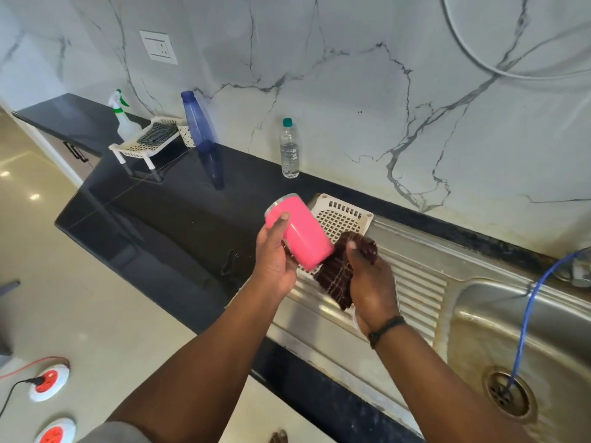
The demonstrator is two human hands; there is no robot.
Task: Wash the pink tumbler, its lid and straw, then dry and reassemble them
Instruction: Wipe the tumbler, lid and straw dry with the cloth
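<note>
The pink tumbler point(302, 231) is held in the air over the steel drainboard, tilted with its steel rim up and to the left. My left hand point(273, 254) grips it from the left, thumb across its side. My right hand point(371, 282) holds a dark brown checked cloth point(340, 270) pressed against the tumbler's base end. Neither the lid nor the straw is plainly visible; something pale under my right wrist is mostly hidden.
A white plastic basket point(347, 212) lies on the drainboard point(415, 289) behind the tumbler. The sink basin point(473, 318) is at the right with a blue hose point(527, 314) running to its drain. On the black counter stand a clear water bottle point(290, 150), a blue bottle point(196, 119), a white rack point(144, 143) and a spray bottle point(123, 118).
</note>
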